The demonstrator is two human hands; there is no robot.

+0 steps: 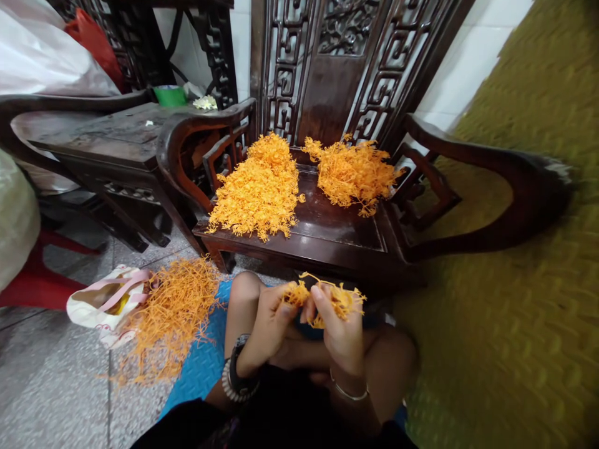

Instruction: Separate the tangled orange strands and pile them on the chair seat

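My left hand point(269, 321) and my right hand point(339, 330) are raised together over my knees, both gripping one small bunch of thin orange strands point(344, 299). A watch and a bead bracelet sit on my left wrist, a thin bangle on my right. Straight ahead stands a dark carved wooden chair point(327, 234). On its seat lie two heaps of the same orange strands: a dense left heap point(257, 190) and a looser right heap point(353, 171). A third spread of long orange strands point(171, 315) lies on the floor to my left, partly on a blue mat point(199, 368).
A pink and white cloth bag point(105, 302) lies beside the floor strands. A dark wooden side table point(115, 140) with a green cup point(170, 95) stands at left. A red stool point(40, 284) is at far left. A yellow-green textured surface point(515, 280) fills the right side.
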